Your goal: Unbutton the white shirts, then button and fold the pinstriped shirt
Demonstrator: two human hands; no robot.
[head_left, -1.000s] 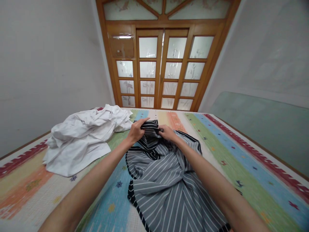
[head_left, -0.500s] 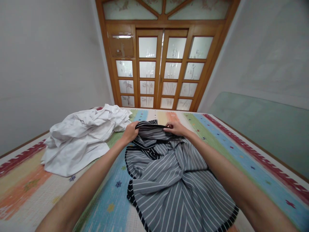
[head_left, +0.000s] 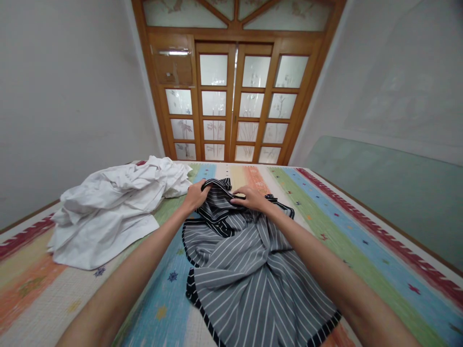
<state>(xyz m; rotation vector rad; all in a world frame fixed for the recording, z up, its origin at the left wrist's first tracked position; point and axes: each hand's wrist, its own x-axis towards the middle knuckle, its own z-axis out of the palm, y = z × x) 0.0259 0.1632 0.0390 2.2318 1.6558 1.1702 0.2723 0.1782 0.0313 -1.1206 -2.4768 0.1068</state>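
A grey garment (head_left: 249, 284) with white stripes and black trim lies crumpled across the middle of the bed, its lower part spread toward me. My left hand (head_left: 197, 193) grips the black-edged band at its far left end, fingers closed on the cloth. At the right of that band, my right hand (head_left: 248, 197) pinches the edge between thumb and fingers. Between the two hands the band is bunched and slightly raised.
A crumpled white cloth (head_left: 108, 207) lies to the left. Everything rests on a colourful striped bed cover (head_left: 170, 308). A pale green headboard-like panel (head_left: 390, 188) stands at the right, and wooden glazed doors (head_left: 231, 101) are beyond the far edge.
My right hand has moved left, closer to my left hand, and the band between them has gone from stretched to bunched. More black trim shows right of my right hand. The view has shifted slightly.
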